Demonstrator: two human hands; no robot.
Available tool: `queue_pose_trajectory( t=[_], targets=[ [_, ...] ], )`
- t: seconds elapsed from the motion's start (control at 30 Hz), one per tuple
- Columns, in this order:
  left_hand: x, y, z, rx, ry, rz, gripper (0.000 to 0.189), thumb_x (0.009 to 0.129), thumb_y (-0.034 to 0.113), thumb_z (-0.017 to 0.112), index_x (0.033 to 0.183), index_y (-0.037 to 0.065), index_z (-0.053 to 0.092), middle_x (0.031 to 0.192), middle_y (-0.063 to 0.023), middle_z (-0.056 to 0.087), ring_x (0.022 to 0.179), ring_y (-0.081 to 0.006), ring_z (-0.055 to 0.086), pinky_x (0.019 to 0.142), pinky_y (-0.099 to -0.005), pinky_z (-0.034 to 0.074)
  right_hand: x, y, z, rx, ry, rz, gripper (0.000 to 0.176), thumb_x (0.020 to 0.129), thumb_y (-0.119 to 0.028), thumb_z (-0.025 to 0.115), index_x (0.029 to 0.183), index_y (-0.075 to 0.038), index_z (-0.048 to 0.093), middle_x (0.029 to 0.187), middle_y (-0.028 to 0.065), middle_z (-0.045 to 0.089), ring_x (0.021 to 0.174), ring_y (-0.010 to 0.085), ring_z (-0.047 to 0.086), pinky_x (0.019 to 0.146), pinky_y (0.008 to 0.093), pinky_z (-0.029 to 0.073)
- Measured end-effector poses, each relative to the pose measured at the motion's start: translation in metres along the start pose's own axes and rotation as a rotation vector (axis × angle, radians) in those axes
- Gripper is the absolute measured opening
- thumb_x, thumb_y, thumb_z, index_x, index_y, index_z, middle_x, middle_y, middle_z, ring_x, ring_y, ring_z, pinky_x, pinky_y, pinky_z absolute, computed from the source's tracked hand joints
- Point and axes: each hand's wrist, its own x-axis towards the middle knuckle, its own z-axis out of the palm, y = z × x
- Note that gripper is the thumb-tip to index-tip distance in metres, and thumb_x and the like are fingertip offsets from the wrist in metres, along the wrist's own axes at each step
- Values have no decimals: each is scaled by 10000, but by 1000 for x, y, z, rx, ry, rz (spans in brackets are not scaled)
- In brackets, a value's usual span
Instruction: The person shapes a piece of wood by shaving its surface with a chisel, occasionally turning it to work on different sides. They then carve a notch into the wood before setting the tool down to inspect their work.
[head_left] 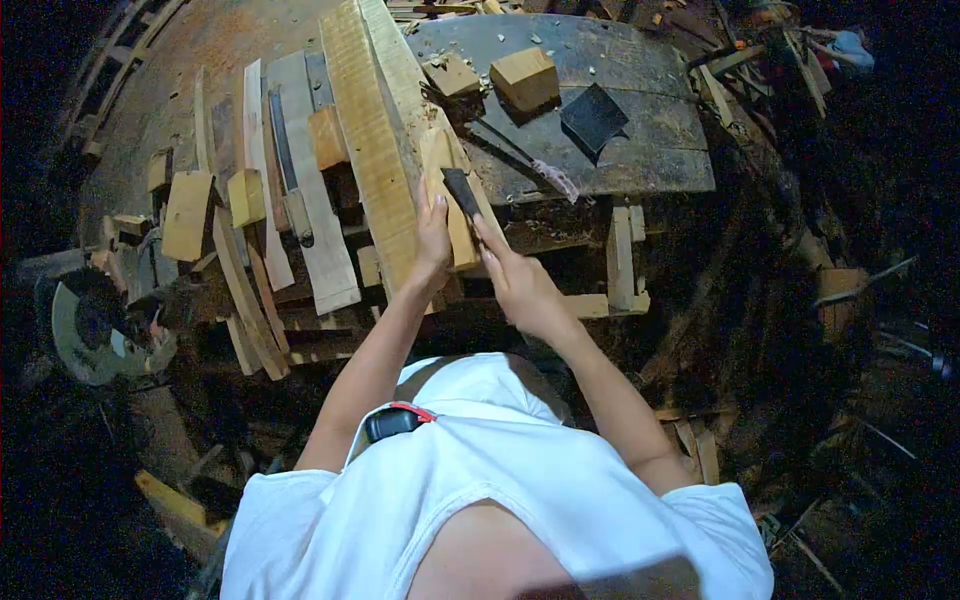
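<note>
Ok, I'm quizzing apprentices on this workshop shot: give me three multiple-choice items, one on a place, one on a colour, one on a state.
1. Where does the pale cube-shaped wooden block sit? A on the dark worn bench top; B on the floor; C in a hand.
2. The person's short-sleeved shirt is: A black; B white; C green.
3. The right hand is: A empty; B on the shirt; C gripping a dark flat blade.
Key: 1A, it rests on the bench; 2B, the cloth is plainly white; 3C, the fingers close round the blade's lower end.

Pale rough-sawn wood plank point(375, 150), dark matt blade point(462, 192), weathered grey wooden benchtop point(620, 120), white cloth shirt point(500, 490).
</note>
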Motion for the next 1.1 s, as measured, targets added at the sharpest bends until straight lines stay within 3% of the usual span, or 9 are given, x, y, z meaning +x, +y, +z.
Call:
queue_pose_trajectory(
  t=[0.07,0.13,0.3,0.6,0.7,0.77,0.83,1.03,1.1],
  targets=[
    [3,-5,0,2,-38,-52,530,999,224,343,1453,7,175,1457,-173,263,1342,-253,268,1103,-323,216,41,6,5,40,80,-55,466,969,-233,358,1425,-153,314,943,319,594,881,478,570,772,538,439],
    [18,-33,-12,249,21,164,525,998,231,340,1446,1,194,1470,-191,232,1363,-271,230,1115,-330,185,76,3,4,-67,122,-112,462,968,-228,358,1419,-135,324,1018,301,591,897,478,566,790,539,440],
    [24,-43,-13,185,42,186,521,998,232,339,1440,-9,205,1485,-176,224,1377,-269,210,1124,-329,166,42,13,11,24,131,-96,467,961,-225,374,1415,-123,326,1014,310,582,902,485,560,783,544,443],
    [7,-10,-7,85,-12,17,513,1009,321,335,1465,133,195,1335,-140,440,1147,-215,505,965,-339,430,104,8,4,-4,125,-61,468,960,-265,376,1411,-146,336,1007,330,565,931,489,545,788,531,439],
    [-15,38,17,-22,21,-178,469,1015,259,284,1453,125,184,1314,-140,438,1193,-246,458,1006,-344,381,88,22,12,122,202,-260,464,965,-235,371,1415,-132,331,1044,326,553,939,481,549,774,505,448],
    [-13,46,20,-79,20,-220,470,1015,267,285,1452,120,193,1306,-141,448,1194,-241,460,1007,-343,377,32,11,3,107,79,-142,467,969,-205,375,1427,-133,316,1044,324,559,926,477,560,761,482,452],
    [-10,35,11,-136,38,-275,471,1014,274,286,1450,116,202,1299,-142,458,1194,-237,461,1008,-341,373,-15,11,6,76,75,-181,490,962,-231,393,1434,-148,292,835,347,581,777,487,587,726,556,454],
    [9,2,-7,6,147,-151,479,1012,315,312,1419,63,296,1324,-124,453,1197,-198,457,1014,-323,356,-19,-3,-4,85,37,-137,494,961,-210,399,1438,-156,285,852,299,607,788,475,587,710,559,439],
    [17,-11,-18,95,147,-17,490,1009,324,334,1395,23,346,1218,-108,536,1078,-186,548,935,-334,445,-3,-4,1,131,31,-147,494,962,-211,395,1439,-159,282,862,290,612,803,473,587,719,560,439]
  ],
)
